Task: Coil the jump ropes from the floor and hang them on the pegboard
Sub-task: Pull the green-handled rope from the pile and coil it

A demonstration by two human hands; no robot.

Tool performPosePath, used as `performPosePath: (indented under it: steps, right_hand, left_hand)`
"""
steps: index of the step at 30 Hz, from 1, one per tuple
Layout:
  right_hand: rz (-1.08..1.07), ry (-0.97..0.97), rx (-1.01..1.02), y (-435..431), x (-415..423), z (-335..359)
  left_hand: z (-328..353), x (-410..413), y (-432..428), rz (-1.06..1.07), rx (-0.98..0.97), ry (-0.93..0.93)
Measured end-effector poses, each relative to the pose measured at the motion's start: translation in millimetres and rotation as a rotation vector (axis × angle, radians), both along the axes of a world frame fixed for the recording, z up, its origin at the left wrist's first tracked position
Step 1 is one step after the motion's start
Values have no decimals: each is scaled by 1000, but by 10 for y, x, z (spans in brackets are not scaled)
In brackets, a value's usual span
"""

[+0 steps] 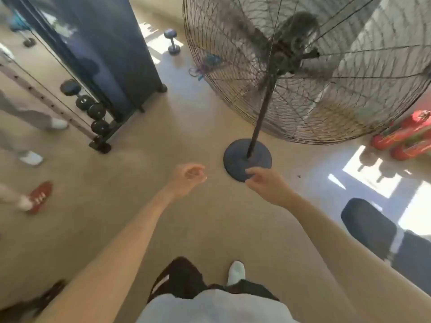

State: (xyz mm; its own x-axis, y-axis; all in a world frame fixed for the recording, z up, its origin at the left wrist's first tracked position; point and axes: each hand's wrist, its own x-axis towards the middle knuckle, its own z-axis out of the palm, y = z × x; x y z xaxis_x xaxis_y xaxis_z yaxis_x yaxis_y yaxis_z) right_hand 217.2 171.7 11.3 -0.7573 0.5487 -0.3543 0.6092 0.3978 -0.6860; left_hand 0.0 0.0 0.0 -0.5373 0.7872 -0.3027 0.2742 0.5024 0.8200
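Ropes (pixel 201 69) tangled well ahead by the fan (pixel 291 66), left hand (pixel 186 180) slightly nearer; both it and right hand (pixel 265 185) loosely curled, empty.

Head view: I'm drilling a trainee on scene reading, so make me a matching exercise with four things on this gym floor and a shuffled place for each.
Things:
1 jump ropes
2 lone dumbbell
3 red shoe
4 dark bench pad

Places:
A left edge of view
B lower right
C tangled by the left rim of the fan
D far floor, in a sun patch

Pairs: 1-C, 2-D, 3-A, 4-B
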Motion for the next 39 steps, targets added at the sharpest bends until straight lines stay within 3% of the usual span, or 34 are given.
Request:
performPosePath:
  steps: [7,14,28,39]
  right_hand:
    - [178,-191,-82,-47,-803,-311]
    - [271,-318,-1,114,-2178,-475]
    - [92,-274,-118,809,-4593,-449]
    - [-16,-212,-186,1907,-6885,-767]
  left_hand:
    - [-409,-357,-360,153,-133,-114]
    - [-570,-1457,-246,185,-127,-181]
    - [-541,-4169,638,50,-244,-131]
    - [-529,-6208,1482,152,-294,-118]
